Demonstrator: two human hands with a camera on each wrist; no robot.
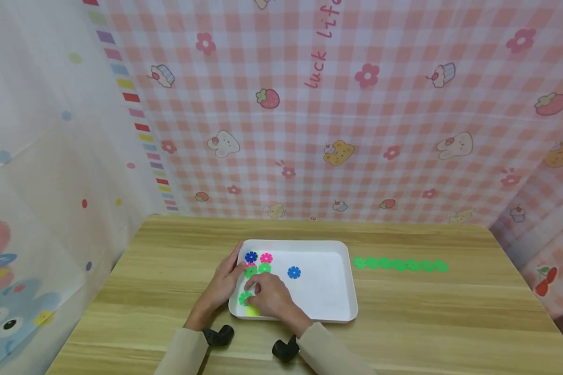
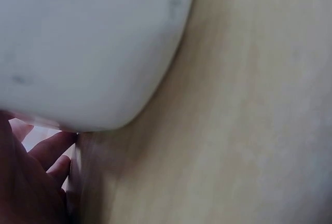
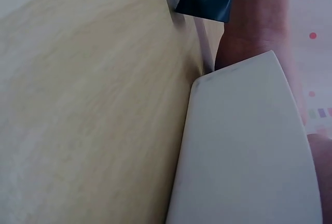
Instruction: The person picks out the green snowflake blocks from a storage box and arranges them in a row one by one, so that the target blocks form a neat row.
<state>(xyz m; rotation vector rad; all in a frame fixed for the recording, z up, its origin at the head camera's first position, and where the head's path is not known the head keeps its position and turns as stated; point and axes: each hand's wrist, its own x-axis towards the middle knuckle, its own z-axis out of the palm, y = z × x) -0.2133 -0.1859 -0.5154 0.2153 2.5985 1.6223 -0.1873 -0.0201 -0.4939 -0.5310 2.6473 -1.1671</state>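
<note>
A white tray (image 1: 319, 307) lies on the table. My left hand (image 1: 222, 284) holds its left wall, the thumb over the rim and the fingers outside; the left wrist view shows those fingers (image 2: 52, 149) at the tray's edge. Over the tray's left part is my right hand (image 1: 269, 295), index finger and thumb apart beside a green snowflake disc (image 1: 245, 298). Its other fingers are partly hidden. Around it lie a yellow disc (image 1: 253, 311), another green disc (image 1: 265, 267), a pink disc (image 1: 266, 258), a dark blue disc (image 1: 251, 257) and a blue disc (image 1: 294, 272).
Right of the tray, several green discs (image 1: 399, 265) form a row on the wooden table (image 1: 403, 323). Black wrist devices (image 1: 285, 350) sit at both wrists. A checked pink cloth (image 1: 309, 130) hangs behind the table's back edge.
</note>
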